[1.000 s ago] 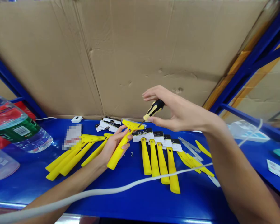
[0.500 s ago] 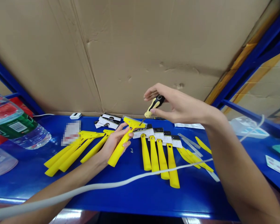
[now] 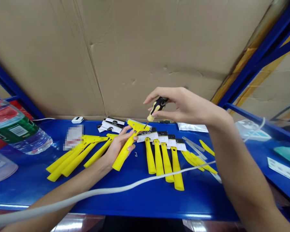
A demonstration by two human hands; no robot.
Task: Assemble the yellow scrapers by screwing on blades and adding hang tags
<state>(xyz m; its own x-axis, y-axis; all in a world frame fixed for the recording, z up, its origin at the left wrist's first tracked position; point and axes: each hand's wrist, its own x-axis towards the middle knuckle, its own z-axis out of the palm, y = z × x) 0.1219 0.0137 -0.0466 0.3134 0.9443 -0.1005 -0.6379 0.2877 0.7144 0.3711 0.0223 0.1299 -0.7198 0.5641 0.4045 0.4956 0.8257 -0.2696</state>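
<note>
My left hand (image 3: 118, 145) is wrapped round a yellow scraper (image 3: 125, 149), its wide head up and its handle slanting down toward me. A clear strip runs along the head's edge. Between the thumb and fingers of my right hand (image 3: 178, 104) is a black and cream screwdriver (image 3: 156, 108), its tip down at the right end of the scraper head. Several small screws (image 3: 135, 154) lie on the blue table (image 3: 125, 193) just right of my left hand. Several yellow scrapers with printed cards (image 3: 177, 170) lie in a row to the right.
More yellow scraper handles (image 3: 74, 159) lie at left, near a water bottle (image 3: 19, 129). Loose cards (image 3: 111, 125) sit at the back. Yellow pieces (image 3: 195, 160) and clear strips (image 3: 194, 147) lie at right. A white cable (image 3: 132, 187) crosses in front. A second screwdriver (image 3: 164, 121) lies behind.
My right hand has turned a little about the screwdriver, its fingers shifting slightly left. The scraper in my left hand stays nearly in place. The view has shifted slightly.
</note>
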